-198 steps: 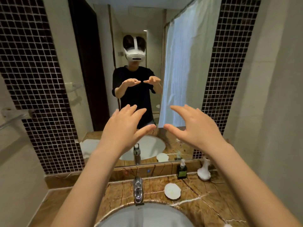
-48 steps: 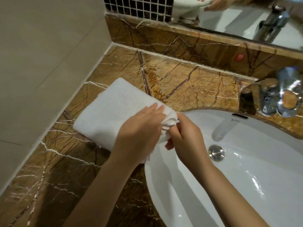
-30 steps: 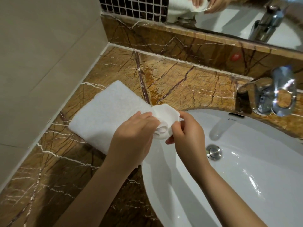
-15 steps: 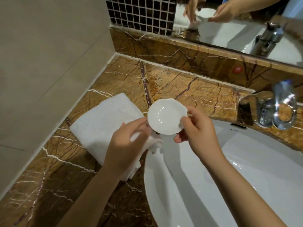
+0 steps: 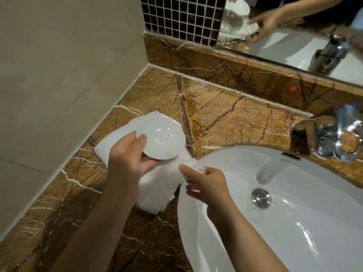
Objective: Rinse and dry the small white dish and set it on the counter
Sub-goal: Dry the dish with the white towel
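The small white dish [image 5: 163, 140], shallow with a scalloped rim, faces up and tilts slightly above a folded white towel [image 5: 157, 185]. My left hand [image 5: 125, 158] grips its left rim, thumb on top and fingers beneath. The towel lies on the brown marble counter [image 5: 225, 118], left of the basin. My right hand [image 5: 204, 185] pinches the towel's right corner at the sink's rim.
A white sink [image 5: 294, 222] with a metal drain plug [image 5: 261, 198] fills the lower right. A chrome faucet [image 5: 334, 134] stands behind it. A beige tiled wall [image 5: 59, 75] borders the counter on the left, and a mirror [image 5: 294, 36] runs along the back ledge.
The dish has passed from my right hand to my left and moved left over the towel. My right hand has dropped to the towel's corner.
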